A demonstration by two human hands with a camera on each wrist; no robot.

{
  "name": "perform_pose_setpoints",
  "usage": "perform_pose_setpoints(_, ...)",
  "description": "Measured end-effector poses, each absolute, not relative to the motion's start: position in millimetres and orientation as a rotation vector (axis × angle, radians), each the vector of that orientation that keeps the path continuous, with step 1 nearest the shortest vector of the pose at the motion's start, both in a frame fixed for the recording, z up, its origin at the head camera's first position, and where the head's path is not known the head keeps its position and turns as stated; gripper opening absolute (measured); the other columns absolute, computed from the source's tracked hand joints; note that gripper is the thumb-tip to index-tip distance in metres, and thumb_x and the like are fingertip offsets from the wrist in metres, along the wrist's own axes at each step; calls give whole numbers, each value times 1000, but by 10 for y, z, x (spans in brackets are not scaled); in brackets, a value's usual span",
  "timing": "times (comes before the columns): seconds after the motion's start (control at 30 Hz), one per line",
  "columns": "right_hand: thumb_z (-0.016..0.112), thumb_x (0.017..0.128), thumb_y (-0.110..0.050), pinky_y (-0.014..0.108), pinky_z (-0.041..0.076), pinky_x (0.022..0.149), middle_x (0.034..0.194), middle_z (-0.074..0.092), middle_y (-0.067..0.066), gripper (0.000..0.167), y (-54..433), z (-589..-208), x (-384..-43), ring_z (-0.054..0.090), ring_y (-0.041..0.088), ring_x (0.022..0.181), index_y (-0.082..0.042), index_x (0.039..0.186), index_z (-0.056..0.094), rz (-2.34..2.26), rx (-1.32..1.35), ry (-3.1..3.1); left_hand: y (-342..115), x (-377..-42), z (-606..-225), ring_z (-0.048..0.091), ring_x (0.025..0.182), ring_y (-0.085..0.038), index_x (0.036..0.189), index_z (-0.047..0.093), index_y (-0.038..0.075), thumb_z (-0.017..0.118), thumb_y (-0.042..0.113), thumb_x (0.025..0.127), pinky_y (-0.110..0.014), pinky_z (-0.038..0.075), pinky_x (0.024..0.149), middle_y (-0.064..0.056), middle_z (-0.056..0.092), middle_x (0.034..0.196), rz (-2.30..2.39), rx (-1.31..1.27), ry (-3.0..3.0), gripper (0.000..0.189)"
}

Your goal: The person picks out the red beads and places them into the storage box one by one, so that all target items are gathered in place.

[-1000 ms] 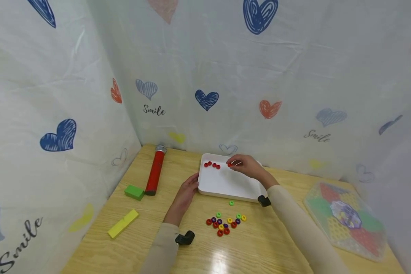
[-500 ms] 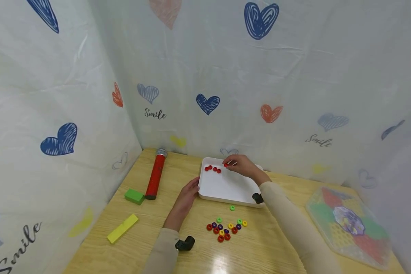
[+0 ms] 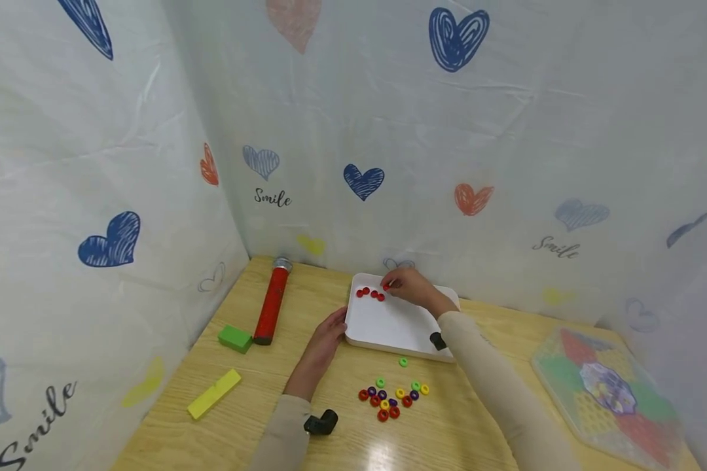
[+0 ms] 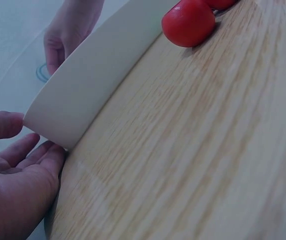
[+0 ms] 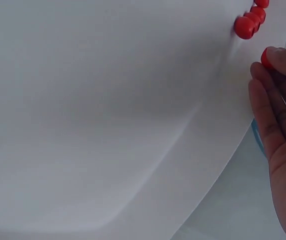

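Observation:
A shallow white tray (image 3: 383,327) lies on the wooden table, with several red beads (image 3: 374,294) in a bent row near its far left corner. My right hand (image 3: 412,288) pinches another red bead (image 5: 266,57) between thumb and fingertips, just right of that row and close to the tray's far wall. At the tray's left side, my left hand (image 3: 324,343) holds the edge. In the left wrist view its thumb (image 4: 5,124) meets the rim, and its fingers lie against the outer wall. On the table in front of the tray are loose ring beads (image 3: 384,404) in red, purple, yellow and green.
To the left lie a red microphone-shaped tube (image 3: 273,301) with a silver end, a green block (image 3: 234,338) and a yellow block (image 3: 215,394). A clear, flat case (image 3: 609,392) with coloured compartments is at the right. A heart-printed sheet (image 3: 324,118) hangs behind the table.
My right hand has moved left with its red bead, nearer the row in the tray. The left hand keeps its place at the tray edge. The head view has shifted slightly.

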State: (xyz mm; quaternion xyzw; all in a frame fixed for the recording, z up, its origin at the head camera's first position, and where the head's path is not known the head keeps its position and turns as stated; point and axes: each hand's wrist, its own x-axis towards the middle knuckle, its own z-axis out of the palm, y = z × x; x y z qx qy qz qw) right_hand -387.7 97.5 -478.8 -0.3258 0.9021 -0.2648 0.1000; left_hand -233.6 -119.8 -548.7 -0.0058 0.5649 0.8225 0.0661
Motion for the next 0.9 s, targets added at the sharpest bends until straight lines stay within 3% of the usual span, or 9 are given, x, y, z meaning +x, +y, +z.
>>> perform_pose_setpoints(0.5, 69, 87, -4, 34, 54, 85, 95, 71, -1, 17, 904, -4903, -3900, 61, 13, 88, -9, 103, 74, -577, -1129, 2705, -1187, -2342, -5506, 25, 144, -33, 149, 30, -1, 39, 3, 100, -47, 20, 118, -22, 28, 154, 2475, -40, 1720, 50)
perform_pose_setpoints(0.73, 67, 89, -7, 29, 54, 86, 94, 70, -8, 18, 893, -4968, -3935, 59, 9, 87, -15, 104, 74, -532, -1087, 2717, -1190, -2320, -5476, 25, 144, -33, 148, 31, -1, 39, 1, 100, -47, 21, 117, -23, 28, 154, 2477, -37, 1730, 49)
perform_pose_setpoints(0.9, 66, 89, -5, 32, 54, 87, 97, 71, -4, 20, 873, -4907, -3891, 61, 12, 90, -11, 107, 73, -545, -1068, 2701, -1197, -2314, -5471, 23, 144, -33, 148, 30, -2, 39, 0, 100, -47, 20, 118, -24, 27, 154, 2491, -35, 1710, 49)
